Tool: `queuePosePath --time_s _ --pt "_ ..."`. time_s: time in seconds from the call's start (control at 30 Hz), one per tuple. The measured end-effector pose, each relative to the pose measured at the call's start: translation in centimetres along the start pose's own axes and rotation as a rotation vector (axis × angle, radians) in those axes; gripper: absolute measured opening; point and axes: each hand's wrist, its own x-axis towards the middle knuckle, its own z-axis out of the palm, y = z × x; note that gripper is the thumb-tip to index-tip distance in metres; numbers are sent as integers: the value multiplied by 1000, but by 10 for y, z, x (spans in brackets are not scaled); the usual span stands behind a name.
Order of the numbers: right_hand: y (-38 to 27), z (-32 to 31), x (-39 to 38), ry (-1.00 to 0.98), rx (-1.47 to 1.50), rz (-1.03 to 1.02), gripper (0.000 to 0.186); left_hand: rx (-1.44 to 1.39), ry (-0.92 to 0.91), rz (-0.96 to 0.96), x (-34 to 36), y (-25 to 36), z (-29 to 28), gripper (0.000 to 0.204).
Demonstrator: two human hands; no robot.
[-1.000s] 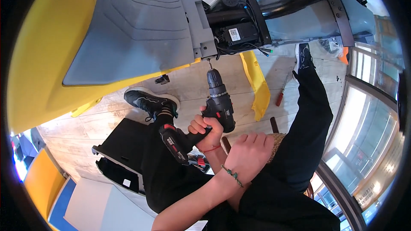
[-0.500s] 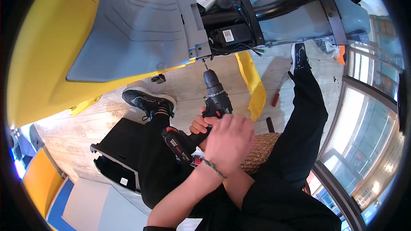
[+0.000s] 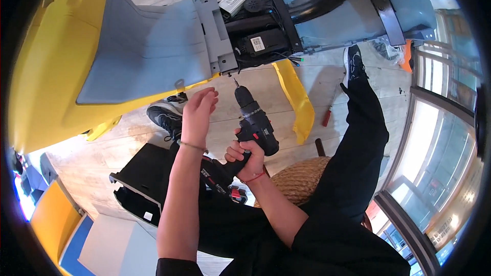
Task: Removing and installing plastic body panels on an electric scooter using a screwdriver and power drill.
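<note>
1. Since the earlier frames, our left hand (image 3: 197,112) has moved off leftward from over the drill's rear, and the drill's bit (image 3: 236,84) has drawn slightly clear of the panel corner.
2. We have the black drill (image 3: 254,125) at the middle of the scene, its bit pointing to the far side, just short of the grey panel's (image 3: 153,51) near right corner.
3. Our right hand (image 3: 248,158) is clamped round the drill's grip.
4. Our left hand, apart from the right, is raised near the panel's near edge, fingers loosely bent; we cannot tell whether anything is between them.
5. Right of the panel we see a black box (image 3: 268,38) with a white label, among cables.
6. On the floor (image 3: 327,87) to the right lie a yellow strip (image 3: 294,97) and a red-handled screwdriver (image 3: 326,118).
7. Near us is a woven seat (image 3: 296,181).
</note>
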Motion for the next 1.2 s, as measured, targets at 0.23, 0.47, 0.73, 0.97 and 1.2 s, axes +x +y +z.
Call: queuePosePath --time_s 0.23,0.47,0.73,0.97,1.2 --pt "-31 1 -15 5 -24 32 32 -589 32 -210 26 1 44 37" --pt "-85 0 -65 82 -245 144 30 -837 104 -205 50 -30 57 18" --pt "-162 -9 -124 122 -380 128 34 -881 177 -160 65 -39 73 9" --pt "-215 -32 -152 221 -383 48 34 -780 324 -81 64 -34 96 17" --pt "-228 -48 -158 221 -222 -34 34 -991 32 -100 70 -50 76 21"
